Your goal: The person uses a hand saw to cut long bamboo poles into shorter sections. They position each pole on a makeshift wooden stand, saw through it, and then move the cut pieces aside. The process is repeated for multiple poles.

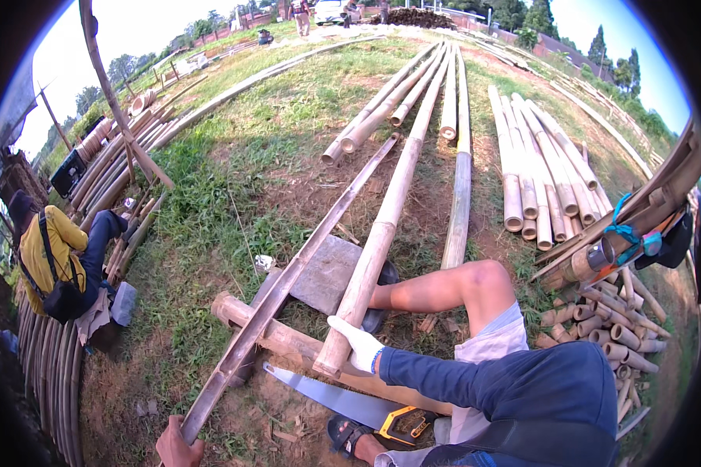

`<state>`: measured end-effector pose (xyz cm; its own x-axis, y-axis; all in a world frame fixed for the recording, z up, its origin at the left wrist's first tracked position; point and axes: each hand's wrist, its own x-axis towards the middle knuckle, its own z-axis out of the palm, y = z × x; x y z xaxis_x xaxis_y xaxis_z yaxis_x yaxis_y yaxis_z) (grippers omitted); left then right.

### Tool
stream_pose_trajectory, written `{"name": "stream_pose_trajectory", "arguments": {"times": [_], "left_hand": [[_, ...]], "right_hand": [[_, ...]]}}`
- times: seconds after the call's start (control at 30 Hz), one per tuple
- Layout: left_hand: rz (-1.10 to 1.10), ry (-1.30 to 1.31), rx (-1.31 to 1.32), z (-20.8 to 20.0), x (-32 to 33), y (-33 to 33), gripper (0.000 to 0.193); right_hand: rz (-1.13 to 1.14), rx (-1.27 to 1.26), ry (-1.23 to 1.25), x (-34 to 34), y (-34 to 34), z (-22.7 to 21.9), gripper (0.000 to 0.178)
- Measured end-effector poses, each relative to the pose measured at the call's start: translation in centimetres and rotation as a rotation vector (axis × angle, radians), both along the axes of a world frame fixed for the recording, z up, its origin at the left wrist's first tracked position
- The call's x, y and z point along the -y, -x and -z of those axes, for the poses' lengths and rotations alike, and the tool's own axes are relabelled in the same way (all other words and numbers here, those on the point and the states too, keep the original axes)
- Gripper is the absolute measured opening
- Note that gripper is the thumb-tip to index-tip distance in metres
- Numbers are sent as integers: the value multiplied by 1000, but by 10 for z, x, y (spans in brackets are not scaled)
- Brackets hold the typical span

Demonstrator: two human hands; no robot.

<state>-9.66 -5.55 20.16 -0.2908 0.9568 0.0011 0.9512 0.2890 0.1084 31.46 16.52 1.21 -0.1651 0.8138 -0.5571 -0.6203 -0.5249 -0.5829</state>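
My left hand [179, 445], bare, is closed round the near end of a long split bamboo length [269, 303], its hollow brown inside facing up. My right hand [356, 344], in a white glove, grips a round bamboo pole [385, 226] close to its cut near end. Both lengths lie across a thick bamboo log [288, 338] on the ground and run away from me. Below the log lies a hand saw [343, 398] with a yellow and black handle, beside my sandalled foot. A flat grey stone slab [325, 272] sits between the two lengths.
Several bamboo poles [459, 187] fan out ahead, with another stack [549, 171] to the right. Short cut pieces [623, 335] are piled at lower right. A person in a yellow top [58, 241] sits at left by more poles [51, 373]. A leaning post [113, 86] stands there.
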Motion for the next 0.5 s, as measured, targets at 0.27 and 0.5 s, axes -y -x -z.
{"name": "stream_pose_trajectory", "arguments": {"times": [0.27, 0.5], "left_hand": [[125, 17, 182, 106, -115, -80, 67], [-1, -140, 177, 98, -91, -86, 45]], "right_hand": [[-389, 26, -11, 2, -4, -2, 85], [41, -27, -79, -151, -111, 32, 71]]}}
